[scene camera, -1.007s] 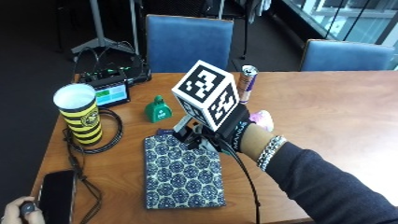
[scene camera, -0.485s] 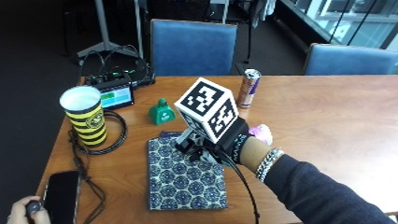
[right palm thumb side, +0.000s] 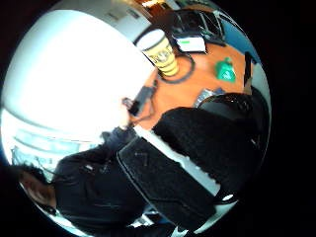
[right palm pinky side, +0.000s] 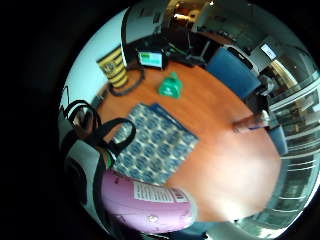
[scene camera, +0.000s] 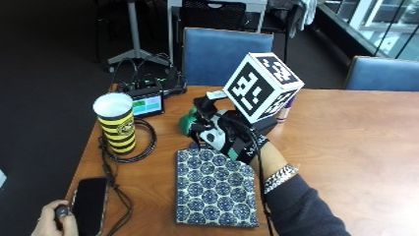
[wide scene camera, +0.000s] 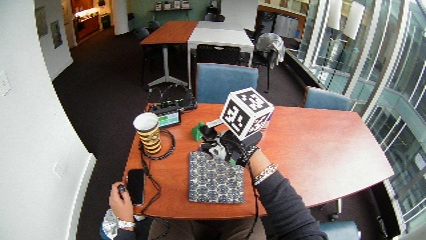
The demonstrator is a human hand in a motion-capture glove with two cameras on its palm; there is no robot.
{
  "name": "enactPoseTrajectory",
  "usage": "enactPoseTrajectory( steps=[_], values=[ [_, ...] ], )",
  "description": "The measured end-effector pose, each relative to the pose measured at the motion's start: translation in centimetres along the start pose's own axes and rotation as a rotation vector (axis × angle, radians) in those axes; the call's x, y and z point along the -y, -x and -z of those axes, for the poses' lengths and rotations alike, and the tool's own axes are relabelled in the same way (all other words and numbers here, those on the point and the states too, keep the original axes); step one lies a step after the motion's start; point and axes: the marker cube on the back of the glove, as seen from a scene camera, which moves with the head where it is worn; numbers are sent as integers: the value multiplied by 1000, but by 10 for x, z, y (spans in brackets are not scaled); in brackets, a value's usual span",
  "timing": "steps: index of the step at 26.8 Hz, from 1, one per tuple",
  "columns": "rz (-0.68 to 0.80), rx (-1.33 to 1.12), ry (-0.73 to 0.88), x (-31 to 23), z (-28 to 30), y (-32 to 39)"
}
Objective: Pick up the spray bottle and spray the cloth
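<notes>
Bottle (right palm pinky side: pixel 145 207), pink, lies across the right hand (scene camera: pixel 229 136), fingers (right palm thumb side: pixel 173 182) curled round it, held above the counter (scene camera: pixel 340 142) at 12 o'clock of the cloth (scene camera: pixel 215 187). Pick-up judged done; next, aim nozzle at cloth and press trigger. Long axis and nozzle heading cannot be told: the outside view hides the bottle.

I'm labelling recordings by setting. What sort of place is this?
Probably an office meeting area: a wooden table with blue chairs, more tables behind, and glass walls along one side.
</notes>
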Motion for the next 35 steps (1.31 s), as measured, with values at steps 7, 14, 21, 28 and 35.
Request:
enactPoseTrajectory(
  steps=[7, 14, 21, 28, 35],
  values=[
    [37, 396, -206, 19, -19, 21],
    [56, 668, -362, 43, -49, 25],
    [-34, 809, -480, 54, -89, 14],
    [-29, 849, -455, 44, -122, 21],
    [-53, 821, -451, 35, -120, 24]
  ],
)
